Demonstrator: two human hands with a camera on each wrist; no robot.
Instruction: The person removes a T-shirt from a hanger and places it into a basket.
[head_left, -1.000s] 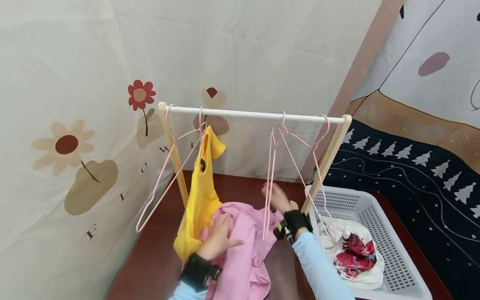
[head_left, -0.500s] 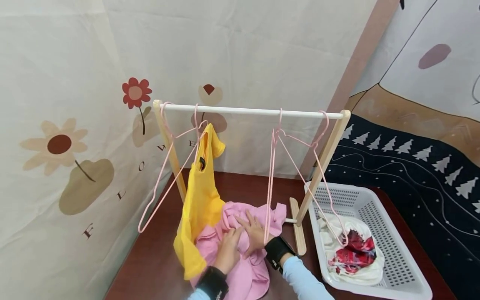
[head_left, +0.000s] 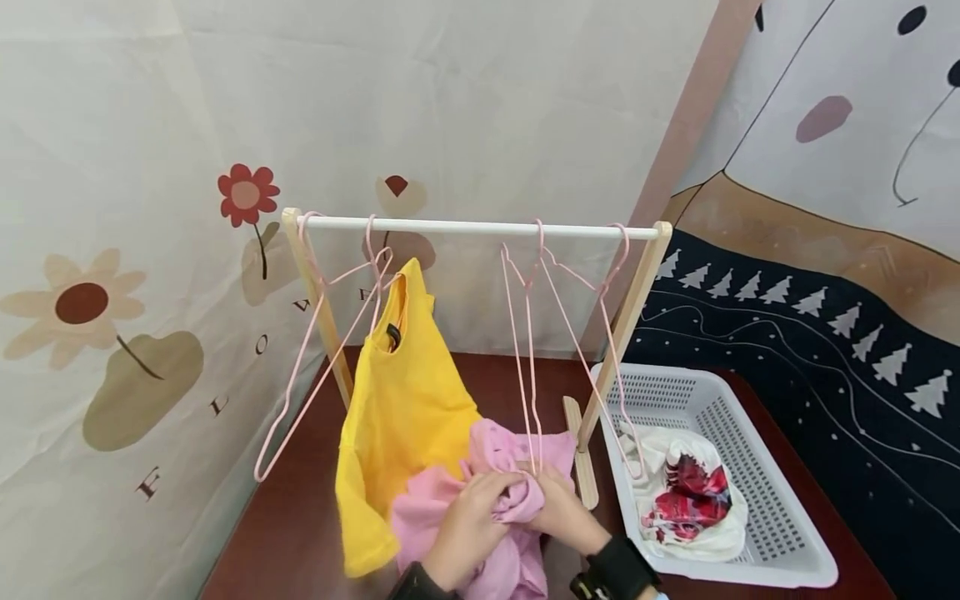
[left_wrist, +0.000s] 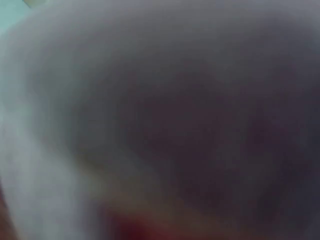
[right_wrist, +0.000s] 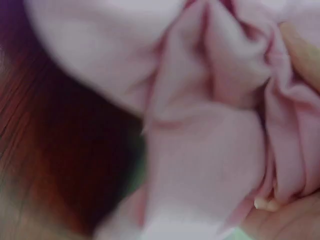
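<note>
Left hand (head_left: 467, 527) grips the bunched pink cloth (head_left: 517, 503) at 8 o'clock, right hand (head_left: 564, 513) at 3 o'clock; probably it is light, floppy, best held by its edges.

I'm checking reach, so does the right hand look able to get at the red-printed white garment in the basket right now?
Probably not yet: the right hand grips the pink garment. Otherwise the red-printed white garment lies uncovered in the open-topped basket on that side.

My head view faces forward, down
Wrist views sit close; right and head share pink cloth (right_wrist: 205, 142).
</note>
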